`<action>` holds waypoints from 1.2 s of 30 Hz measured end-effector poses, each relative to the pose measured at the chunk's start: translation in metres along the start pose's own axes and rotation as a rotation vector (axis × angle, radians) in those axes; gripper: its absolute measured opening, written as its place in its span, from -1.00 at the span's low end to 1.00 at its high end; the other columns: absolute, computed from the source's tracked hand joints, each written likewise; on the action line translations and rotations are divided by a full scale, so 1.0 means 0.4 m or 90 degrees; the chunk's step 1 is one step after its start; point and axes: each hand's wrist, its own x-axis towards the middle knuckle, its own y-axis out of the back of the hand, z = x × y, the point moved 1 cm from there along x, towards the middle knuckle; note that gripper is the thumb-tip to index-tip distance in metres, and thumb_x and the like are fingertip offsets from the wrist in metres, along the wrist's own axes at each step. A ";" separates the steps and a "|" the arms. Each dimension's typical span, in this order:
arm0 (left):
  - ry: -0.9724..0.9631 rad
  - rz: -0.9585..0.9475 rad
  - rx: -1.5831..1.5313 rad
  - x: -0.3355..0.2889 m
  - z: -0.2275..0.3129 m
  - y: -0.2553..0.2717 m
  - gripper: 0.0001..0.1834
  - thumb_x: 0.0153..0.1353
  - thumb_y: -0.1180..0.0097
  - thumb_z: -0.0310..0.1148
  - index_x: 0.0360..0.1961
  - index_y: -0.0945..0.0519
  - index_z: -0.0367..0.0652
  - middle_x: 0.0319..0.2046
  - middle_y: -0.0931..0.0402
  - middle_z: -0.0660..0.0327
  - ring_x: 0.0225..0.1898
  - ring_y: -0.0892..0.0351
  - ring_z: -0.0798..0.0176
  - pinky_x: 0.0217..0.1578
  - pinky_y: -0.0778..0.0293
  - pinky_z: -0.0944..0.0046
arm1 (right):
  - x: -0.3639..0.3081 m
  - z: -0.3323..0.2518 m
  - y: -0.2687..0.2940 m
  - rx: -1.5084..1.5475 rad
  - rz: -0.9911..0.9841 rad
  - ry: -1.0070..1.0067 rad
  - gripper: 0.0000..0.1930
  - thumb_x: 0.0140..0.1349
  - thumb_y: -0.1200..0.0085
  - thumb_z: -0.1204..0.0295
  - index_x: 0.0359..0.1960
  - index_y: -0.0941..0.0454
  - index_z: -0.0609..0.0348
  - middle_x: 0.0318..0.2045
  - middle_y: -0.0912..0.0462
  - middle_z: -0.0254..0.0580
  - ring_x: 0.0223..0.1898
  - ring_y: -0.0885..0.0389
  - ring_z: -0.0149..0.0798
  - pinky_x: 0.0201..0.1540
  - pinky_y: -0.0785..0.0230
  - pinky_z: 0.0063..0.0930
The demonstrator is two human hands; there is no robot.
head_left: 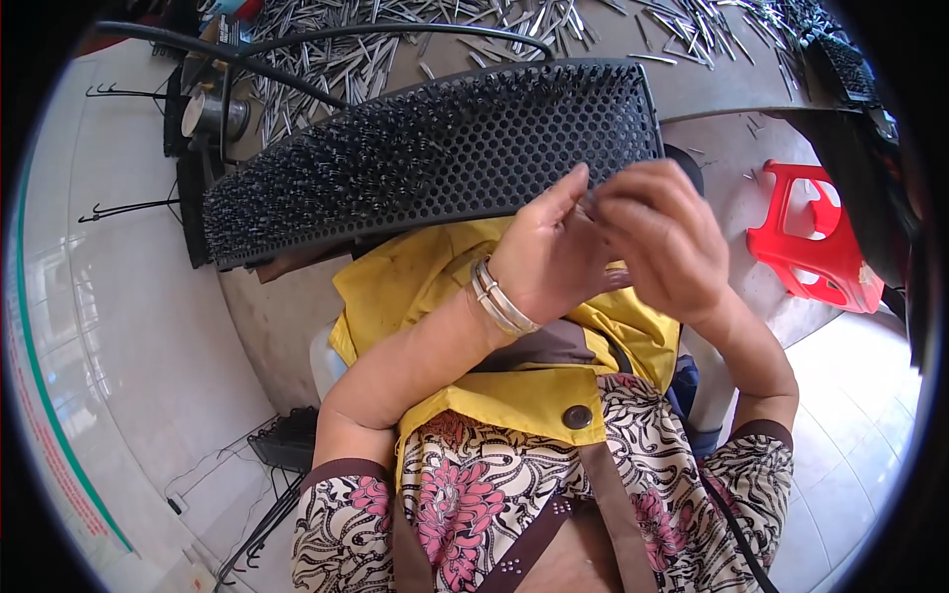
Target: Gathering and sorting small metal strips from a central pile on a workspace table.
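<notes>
- One black perforated panel (474, 168), partly covered in dark bristles (326, 163), just beyond yellow cloth (395, 269); probably stiff, light, easiest gripped at its barer right end.
- Left hand (554, 247): thumb raised, fingers mostly hidden.
- Right hand (667, 237): fingers loosely curled; contents impossible to tell.

I've got my left grip (549, 252) thumb-up, with my right grip (664, 237) kinda blurry, fingers (643, 188) curled in just beside it, both elbows (776, 390) bent.

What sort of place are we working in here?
Likely a small workshop: there's a black perforated panel partly covered in dark bristles, loose thin metal pieces scattered beyond it, and a red plastic stool.
</notes>
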 end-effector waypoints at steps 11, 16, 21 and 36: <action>0.046 0.036 0.203 -0.009 0.002 0.047 -0.34 0.19 0.29 0.11 0.12 -0.23 -0.23 0.11 -0.21 0.07 0.12 -0.20 0.13 0.08 -0.15 0.09 | 0.046 0.197 -0.041 -0.140 0.173 -0.200 -0.84 -0.02 -0.12 0.62 -0.34 -0.52 0.29 -0.46 -0.59 -0.20 -0.44 -0.57 -0.45 -0.34 -0.37 -0.67; 0.035 0.014 0.202 -0.025 0.009 0.055 -0.36 0.21 0.28 0.07 0.13 -0.21 -0.24 0.10 -0.21 0.05 0.12 -0.20 0.14 0.08 -0.16 0.09 | 0.054 0.218 -0.067 -0.132 0.117 -0.118 -0.85 -0.08 -0.07 0.68 -0.41 -0.49 0.29 -0.50 -0.52 -0.10 -0.46 -0.50 -0.12 -0.40 -0.34 -0.47; 0.047 0.023 0.180 -0.021 0.002 0.068 -0.36 0.21 0.26 0.05 0.14 -0.18 -0.25 0.11 -0.21 0.05 0.12 -0.19 0.14 0.10 -0.12 0.10 | 0.033 0.215 -0.076 -0.242 -0.057 -0.112 -0.83 -0.11 -0.06 0.65 -0.40 -0.45 0.26 -0.50 -0.44 -0.10 -0.43 -0.41 -0.05 -0.42 -0.30 -0.29; -0.200 0.178 0.610 0.034 0.155 -0.188 -0.76 0.12 0.05 -0.44 -0.21 -0.46 -0.36 -0.32 -0.51 0.01 -0.29 -0.55 0.14 -0.21 -0.51 0.19 | -0.077 0.427 0.069 -0.154 0.209 -0.435 -0.94 0.07 -0.03 0.53 -0.46 -0.49 0.28 -0.63 -0.48 -0.12 -0.62 -0.47 -0.23 -0.54 -0.29 -0.51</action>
